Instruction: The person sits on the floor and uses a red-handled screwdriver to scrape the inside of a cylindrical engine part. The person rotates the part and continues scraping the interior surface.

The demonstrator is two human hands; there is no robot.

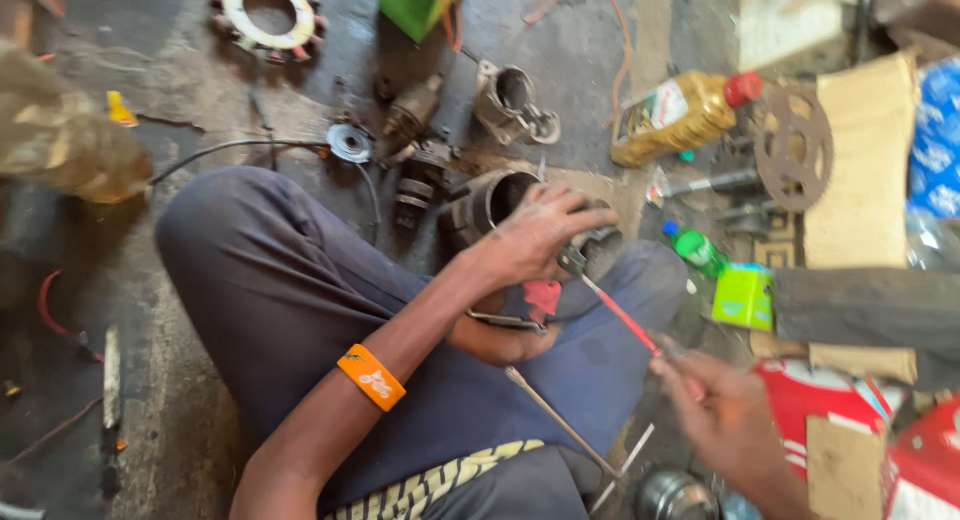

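A grimy concrete floor (180,100) is strewn with motor parts: a toothed ring (268,16), a metal housing (512,102), a rusty sprocket (794,148) and an oil bottle (680,115). The person sits cross-legged in dark blue trousers (290,280), an orange wristband (371,377) on the left forearm. The left hand (535,235) has its fingers curled over a small dark part (590,248) held at the knee, just before a round casing (490,202). The right hand (725,410), blurred, has its fingers closed on a red screwdriver (625,320) whose tip touches that part. A green box (743,296) stands nearby.
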